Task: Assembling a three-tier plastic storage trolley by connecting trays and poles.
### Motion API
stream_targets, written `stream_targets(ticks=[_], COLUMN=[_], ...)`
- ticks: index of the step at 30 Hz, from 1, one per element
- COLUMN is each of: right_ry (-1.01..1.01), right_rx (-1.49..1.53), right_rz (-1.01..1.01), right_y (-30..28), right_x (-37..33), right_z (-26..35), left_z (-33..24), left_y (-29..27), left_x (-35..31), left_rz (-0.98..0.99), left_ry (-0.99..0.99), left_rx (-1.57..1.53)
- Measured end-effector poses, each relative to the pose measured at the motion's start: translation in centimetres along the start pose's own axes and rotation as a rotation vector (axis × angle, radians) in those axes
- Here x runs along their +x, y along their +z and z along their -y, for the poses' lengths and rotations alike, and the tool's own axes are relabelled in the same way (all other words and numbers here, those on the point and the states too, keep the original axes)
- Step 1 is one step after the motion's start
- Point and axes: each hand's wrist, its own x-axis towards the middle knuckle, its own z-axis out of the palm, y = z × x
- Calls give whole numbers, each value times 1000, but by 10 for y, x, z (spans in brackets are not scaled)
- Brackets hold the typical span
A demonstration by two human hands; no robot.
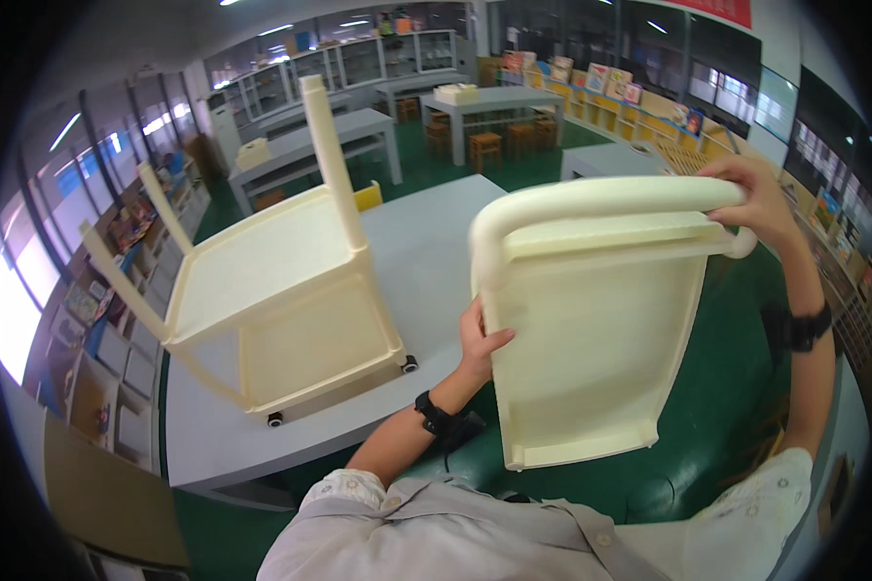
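Observation:
A cream plastic cart shelf (pixel 601 339) with a thick curved handle bar (pixel 601 198) along its top is held up in front of me, tilted on end. My left hand (pixel 479 341) grips its left edge, thumb on the near face and fingers mostly hidden behind. At the upper right, my right hand (pixel 754 198) is closed round the right part of the handle bar. To the left, a matching cream cart frame (pixel 271 252) stands on the grey table, with two shelf levels, upright posts (pixel 331 174) with free top ends, and black-and-white casters (pixel 410 364).
The grey table (pixel 426 242) reaches close to the held shelf's left side. Beyond are more grey tables (pixel 499 100) with wooden stools (pixel 484 148) on a green floor (pixel 436 165). Low bookshelves (pixel 649 111) line the right and back; storage shelves (pixel 131 416) stand along the left.

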Motion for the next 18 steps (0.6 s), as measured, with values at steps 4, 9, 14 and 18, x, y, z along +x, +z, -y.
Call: stream_targets(ticks=[4,9,14,18], right_ry=[-175,55,240,-206], right_rx=[-48,402,1405,1859], right_rz=[-491,-1122,-750,-348], right_y=[-21,48,169,162], right_x=[-51,-126,-58,56], right_z=[-41,-114,-84,-16], left_z=[-75,-187,-283,-330], left_y=[48,59,70,71], left_x=[50,104,146,148], left_rz=[-53,-124,-298,-355], left_ry=[256,415,529,680], left_rx=[310,169,-99,-4])
